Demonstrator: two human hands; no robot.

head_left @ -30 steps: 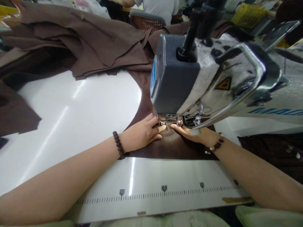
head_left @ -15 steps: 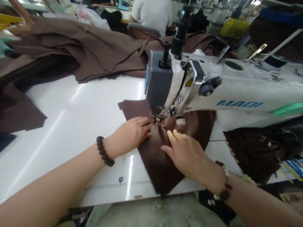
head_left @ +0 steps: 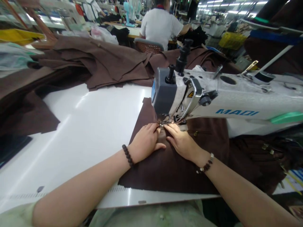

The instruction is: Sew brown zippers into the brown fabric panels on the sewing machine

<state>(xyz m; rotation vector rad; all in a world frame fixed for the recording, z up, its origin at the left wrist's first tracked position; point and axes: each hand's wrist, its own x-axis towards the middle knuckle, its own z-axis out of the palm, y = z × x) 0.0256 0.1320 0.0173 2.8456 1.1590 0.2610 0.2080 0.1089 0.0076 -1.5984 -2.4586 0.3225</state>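
Note:
A dark brown fabric panel [head_left: 170,173] lies flat under the head of a white sewing machine [head_left: 203,104] lettered in blue. My left hand [head_left: 147,138] rests flat on the panel, left of the presser foot [head_left: 162,125], thumb stretched toward the right. On the other side my right hand [head_left: 183,142] presses the fabric down, its fingertips close beside the foot. Both hands have their fingers extended, and neither grips the cloth. A small zipper pull [head_left: 196,133] shows on the panel to the right. The needle point is hidden by the foot and fingers.
Piled brown fabric pieces [head_left: 113,63] lie along the back and left of the white table [head_left: 94,126]. More brown pieces with metal zipper parts [head_left: 265,154] sit at the right. Beyond the table, a person in a white shirt [head_left: 158,26] sits on a chair [head_left: 149,46].
The panel has turned and now spreads wider toward the front and right. Both hands have moved closer to the presser foot, and my right hand has flattened. The view has tilted up.

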